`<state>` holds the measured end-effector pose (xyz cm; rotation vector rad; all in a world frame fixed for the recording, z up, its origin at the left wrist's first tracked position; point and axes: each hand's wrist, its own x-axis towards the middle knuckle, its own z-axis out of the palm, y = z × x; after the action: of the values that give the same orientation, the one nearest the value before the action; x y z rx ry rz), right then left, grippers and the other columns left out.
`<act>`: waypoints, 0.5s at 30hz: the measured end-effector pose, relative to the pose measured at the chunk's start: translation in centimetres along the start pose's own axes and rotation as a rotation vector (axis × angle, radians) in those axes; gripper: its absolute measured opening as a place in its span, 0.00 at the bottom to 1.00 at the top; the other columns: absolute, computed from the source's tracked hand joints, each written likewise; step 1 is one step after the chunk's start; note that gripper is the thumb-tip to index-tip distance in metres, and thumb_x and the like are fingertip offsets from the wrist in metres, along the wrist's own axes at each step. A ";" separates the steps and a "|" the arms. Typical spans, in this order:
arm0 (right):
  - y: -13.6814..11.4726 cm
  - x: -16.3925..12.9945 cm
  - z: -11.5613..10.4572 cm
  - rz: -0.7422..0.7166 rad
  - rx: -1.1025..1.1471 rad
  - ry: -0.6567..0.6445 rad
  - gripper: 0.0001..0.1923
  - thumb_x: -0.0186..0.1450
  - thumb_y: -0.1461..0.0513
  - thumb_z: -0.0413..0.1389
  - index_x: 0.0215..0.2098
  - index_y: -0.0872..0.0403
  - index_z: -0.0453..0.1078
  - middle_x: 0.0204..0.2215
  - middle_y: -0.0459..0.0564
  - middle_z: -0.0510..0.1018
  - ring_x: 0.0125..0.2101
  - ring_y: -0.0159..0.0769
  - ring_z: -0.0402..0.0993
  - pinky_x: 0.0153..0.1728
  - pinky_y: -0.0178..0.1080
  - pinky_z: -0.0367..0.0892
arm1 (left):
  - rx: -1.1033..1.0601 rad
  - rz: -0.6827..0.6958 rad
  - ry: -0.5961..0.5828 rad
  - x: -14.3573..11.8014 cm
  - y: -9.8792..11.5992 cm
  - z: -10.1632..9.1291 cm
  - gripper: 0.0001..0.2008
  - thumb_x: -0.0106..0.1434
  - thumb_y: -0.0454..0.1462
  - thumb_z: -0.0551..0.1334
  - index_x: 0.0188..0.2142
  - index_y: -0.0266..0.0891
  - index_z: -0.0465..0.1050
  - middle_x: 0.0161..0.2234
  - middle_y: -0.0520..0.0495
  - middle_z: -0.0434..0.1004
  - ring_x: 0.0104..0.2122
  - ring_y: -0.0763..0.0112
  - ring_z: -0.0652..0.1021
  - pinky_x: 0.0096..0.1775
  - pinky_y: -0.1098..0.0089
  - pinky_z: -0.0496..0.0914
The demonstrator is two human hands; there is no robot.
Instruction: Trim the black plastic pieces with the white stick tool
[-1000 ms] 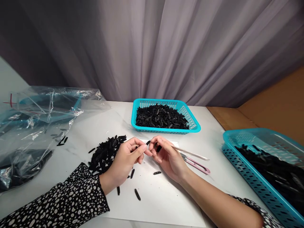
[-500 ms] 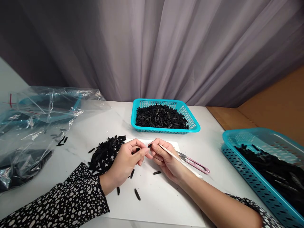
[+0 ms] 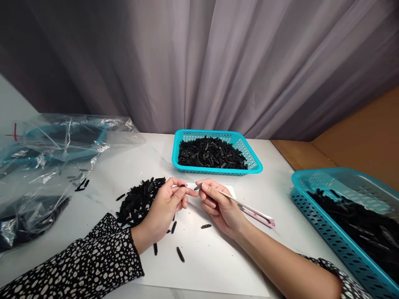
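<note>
My left hand (image 3: 165,207) is closed, thumb against fingers, on a small black dried piece (image 3: 183,186) mostly hidden by the fingertips. Close by on the right, my right hand (image 3: 220,205) pinches a thin pale stick (image 3: 222,193) that slants back over the hand. A dark tip (image 3: 198,187) juts from its thumb and finger; whether it belongs to the stick or is a separate piece, I cannot tell. Both hands are over a white board (image 3: 212,265). Beside my left hand lies a pile of black elongated pieces (image 3: 135,205); a few lie loose, including one piece (image 3: 180,254) in front.
A blue basket (image 3: 218,170) of black pieces stands behind the board. Another blue basket (image 3: 321,232) with black contents is at right. A pink-handled tool (image 3: 260,217) lies beyond my right wrist. Clear plastic bags (image 3: 62,145) cover the left side; a grey curtain (image 3: 199,74) hangs behind.
My hands have drawn slightly apart at the fingertips. The pale stick has tilted upward at its rear end, and the dark tip at my right fingers shows more fully.
</note>
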<state>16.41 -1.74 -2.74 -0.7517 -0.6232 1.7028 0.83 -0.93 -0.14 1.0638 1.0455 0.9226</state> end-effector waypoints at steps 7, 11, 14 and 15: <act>0.1 0.1 -0.2 0.007 0.020 -0.014 0.13 0.56 0.57 0.67 0.35 0.58 0.76 0.19 0.42 0.68 0.16 0.21 0.44 0.14 0.28 0.38 | -0.005 -0.002 -0.002 -0.1 0.4 0.0 0.12 0.60 0.43 0.65 0.37 0.37 0.70 0.27 0.54 0.69 0.25 0.77 0.64 0.28 0.73 0.58; 0.0 0.0 -0.1 -0.006 0.003 -0.009 0.11 0.57 0.57 0.66 0.32 0.56 0.75 0.20 0.43 0.68 0.17 0.23 0.50 0.14 0.28 0.42 | -0.018 0.003 -0.011 -0.2 0.4 0.0 0.13 0.58 0.39 0.65 0.41 0.36 0.72 0.30 0.50 0.71 0.27 0.75 0.67 0.29 0.72 0.59; 0.1 -0.1 0.0 -0.035 -0.003 -0.007 0.10 0.57 0.57 0.64 0.27 0.56 0.72 0.22 0.45 0.70 0.18 0.25 0.56 0.14 0.28 0.47 | 0.012 0.018 -0.017 -0.2 0.4 0.0 0.15 0.58 0.38 0.65 0.44 0.36 0.71 0.30 0.51 0.70 0.29 0.74 0.69 0.32 0.71 0.60; 0.1 -0.1 0.0 -0.041 -0.001 -0.015 0.11 0.58 0.57 0.63 0.26 0.55 0.71 0.22 0.46 0.71 0.19 0.25 0.57 0.14 0.28 0.48 | 0.022 0.023 -0.016 -0.2 0.4 0.0 0.15 0.58 0.38 0.65 0.44 0.36 0.71 0.29 0.52 0.70 0.29 0.74 0.69 0.32 0.71 0.60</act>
<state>16.36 -1.86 -2.78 -0.7221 -0.6455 1.6718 0.72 -1.07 0.25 1.1020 1.0344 0.9210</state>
